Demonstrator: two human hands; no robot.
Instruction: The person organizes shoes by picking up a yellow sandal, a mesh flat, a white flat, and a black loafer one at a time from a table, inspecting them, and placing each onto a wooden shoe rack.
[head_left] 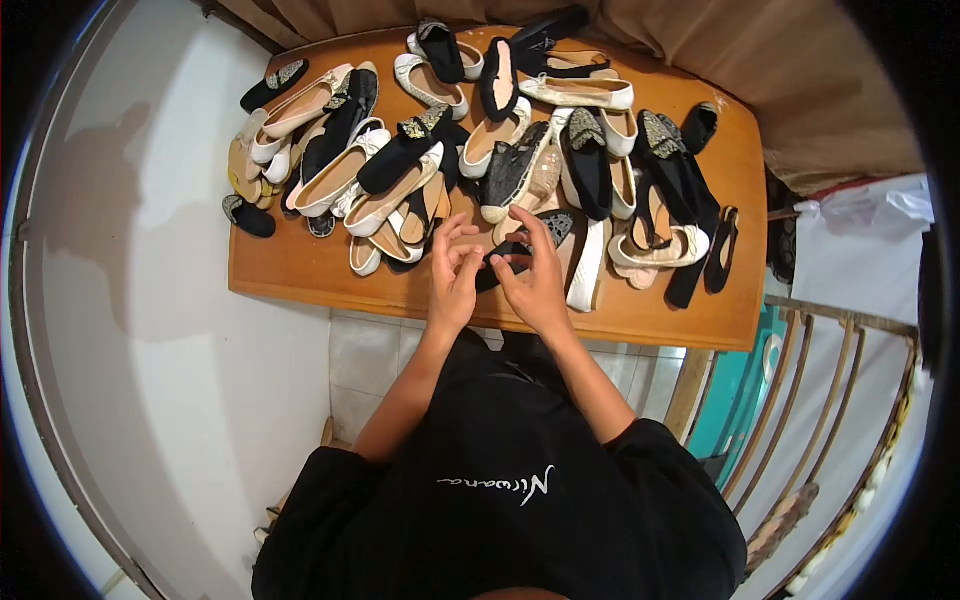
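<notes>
My left hand [456, 275] and my right hand [533, 280] hover over the front edge of a wooden table, fingers curved and apart, with nothing held. Their thumbs come close together in the middle. Just behind my right hand lies a black flat shoe with a grey patterned toe [556, 226], partly hidden by the fingers. Beyond it is a black lace flat [511, 170] with a pale sole edge. Left of my left hand, a white ballet flat [395, 192] rests in the heap. A white shoe on its side [588, 268] is right of my right hand.
The wooden table [330, 284] carries many jumbled black and white flats, including a black slingback [722, 250] near its right edge. A brown curtain [800, 80] hangs behind. At left stands a white wall [180, 300]; at right is a wooden slatted rack [800, 410].
</notes>
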